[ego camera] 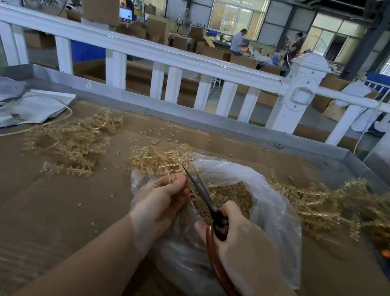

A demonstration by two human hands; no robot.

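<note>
1. My left hand (pixel 160 200) pinches the amber sprue (pixel 170 170), which juts just above its fingertips, over the bag (pixel 280 210).
2. My right hand (pixel 238 239) grips the scissors (pixel 199 187) — blades slightly parted; I'd snip close beside the pinch.

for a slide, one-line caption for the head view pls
Left hand pinches a tan plastic strip, right hand holds scissors against it over a clear bag.

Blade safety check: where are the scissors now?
In the head view, centre-right: the right hand grips the scissors over the plastic bag, tips beside the left hand pinching a beige strip.
</note>
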